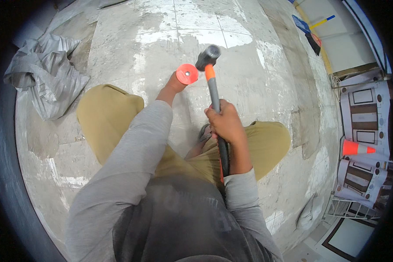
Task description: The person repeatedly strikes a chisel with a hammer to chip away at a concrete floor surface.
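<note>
My left hand (174,84) is closed below a round orange-red hand guard, gripping what looks like a chisel (187,72). Its metal striking end shows at the guard's centre; the shaft and tip are hidden under the guard and hand. In my right hand (226,122) is a sledgehammer (212,89) with a grey and orange handle, held partway along it. The dark steel head is raised just right of the guard, apart from it. The handle's lower end runs back along my right forearm.
Worn tile floor (257,96) with white patches spreads around my bent knees. A crumpled white sack (48,74) lies at left. To the right are a blue dustpan (300,24), an orange cone (357,147), patterned sheeting (364,109) and a white rack (349,208).
</note>
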### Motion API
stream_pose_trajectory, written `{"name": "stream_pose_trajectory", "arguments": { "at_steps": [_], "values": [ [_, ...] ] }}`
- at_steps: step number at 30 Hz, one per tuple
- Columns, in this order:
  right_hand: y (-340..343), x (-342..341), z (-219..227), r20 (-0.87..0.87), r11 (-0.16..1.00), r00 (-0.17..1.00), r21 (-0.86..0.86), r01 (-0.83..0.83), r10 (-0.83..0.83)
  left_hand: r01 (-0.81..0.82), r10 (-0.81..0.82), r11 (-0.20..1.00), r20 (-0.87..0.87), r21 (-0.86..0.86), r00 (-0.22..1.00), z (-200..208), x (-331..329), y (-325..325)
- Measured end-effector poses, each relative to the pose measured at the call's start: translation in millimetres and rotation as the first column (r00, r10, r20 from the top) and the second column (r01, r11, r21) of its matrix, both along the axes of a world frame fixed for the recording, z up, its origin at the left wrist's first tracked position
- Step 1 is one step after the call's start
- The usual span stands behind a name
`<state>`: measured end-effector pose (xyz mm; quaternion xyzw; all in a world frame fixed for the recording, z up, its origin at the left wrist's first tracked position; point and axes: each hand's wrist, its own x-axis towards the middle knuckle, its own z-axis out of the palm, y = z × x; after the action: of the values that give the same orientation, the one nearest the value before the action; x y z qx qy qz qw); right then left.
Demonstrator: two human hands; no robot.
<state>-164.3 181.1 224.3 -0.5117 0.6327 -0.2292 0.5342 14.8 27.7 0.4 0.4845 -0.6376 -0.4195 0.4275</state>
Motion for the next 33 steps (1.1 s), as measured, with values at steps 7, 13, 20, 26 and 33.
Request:
{"name": "stream_pose_trajectory", "arguments": {
  "at_steps": [7,13,20,26,33],
  "values": [
    [-1.4,-11.0,88.0,0.126,0.961,0.988,-0.253,0.115,-0.085,-0.190,0.185,0.980,0.078,0.065,0.980,12.7,-10.4,2.6],
    [1.8,-9.6,121.9,0.197,0.915,0.970,-0.348,0.203,-0.140,-0.165,0.165,0.983,0.003,0.076,0.986,29.6,-13.4,1.7],
    [5.9,-5.4,125.4,0.208,0.912,0.969,-0.355,0.205,-0.137,-0.060,0.060,0.996,0.003,0.069,0.998,4.1,-14.9,-4.7],
    [10.3,-1.8,150.1,0.329,0.779,0.930,-0.534,0.328,-0.166,-0.051,0.033,0.985,0.108,0.165,0.994,17.8,-18.6,-3.4],
    [5.6,-3.5,119.3,0.178,0.821,0.976,-0.532,0.205,-0.128,0.010,-0.025,0.987,0.095,0.161,0.995,19.0,-18.4,-1.8]
  ]
}}
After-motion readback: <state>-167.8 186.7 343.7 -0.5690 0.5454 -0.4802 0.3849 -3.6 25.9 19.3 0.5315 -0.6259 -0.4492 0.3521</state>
